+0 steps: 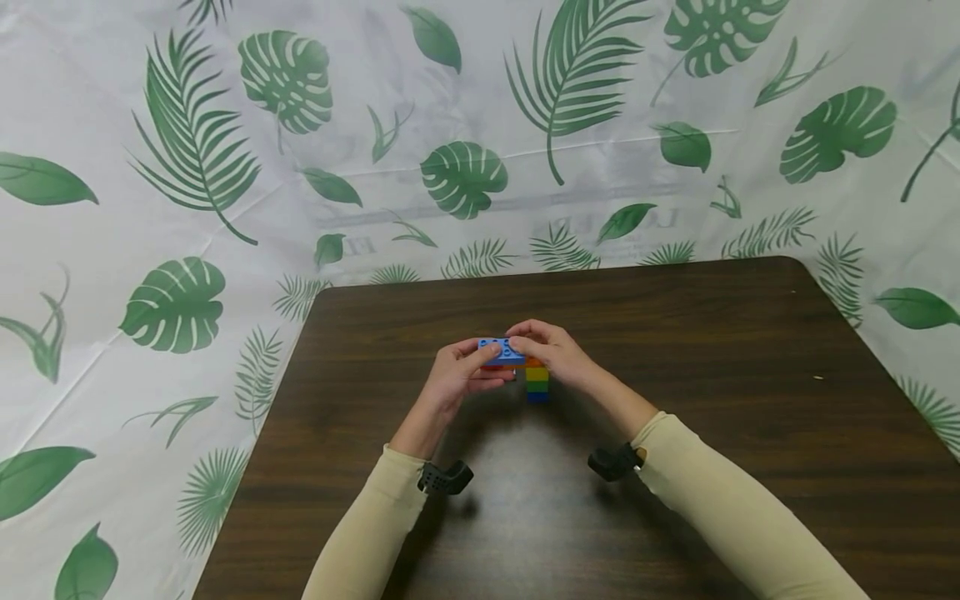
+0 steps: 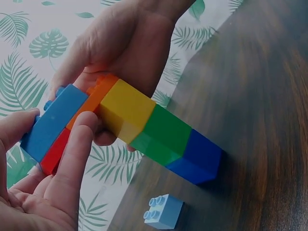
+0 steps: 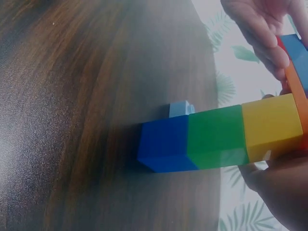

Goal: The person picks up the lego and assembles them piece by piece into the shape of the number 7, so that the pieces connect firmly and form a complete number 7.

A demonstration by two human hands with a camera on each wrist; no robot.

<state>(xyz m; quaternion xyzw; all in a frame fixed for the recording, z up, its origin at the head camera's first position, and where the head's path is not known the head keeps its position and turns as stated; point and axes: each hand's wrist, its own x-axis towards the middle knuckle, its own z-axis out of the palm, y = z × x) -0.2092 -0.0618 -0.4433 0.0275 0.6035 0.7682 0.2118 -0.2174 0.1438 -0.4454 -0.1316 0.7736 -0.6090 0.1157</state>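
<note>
A tower of toy building bricks stands on the table, with a dark blue brick [image 2: 197, 156] at the bottom, then a green brick [image 2: 161, 134] and a yellow brick [image 2: 125, 108]. Above these, a thin orange brick [image 2: 100, 95] and a red brick [image 2: 56, 150] lie side by side under a long blue brick [image 1: 501, 357]. My left hand [image 1: 459, 372] pinches the overhanging end, thumb on the blue brick, fingers under the red one. My right hand [image 1: 558, 352] grips the tower's top, its thumb over the blue brick and fingers behind the yellow one.
A loose light blue brick [image 2: 166, 211] lies on the table behind the tower's foot. The dark wooden table [image 1: 720, 358] reaches back to a white leaf-patterned sheet [image 1: 360, 175]. A small pale scrap [image 1: 818, 377] lies toward the right side.
</note>
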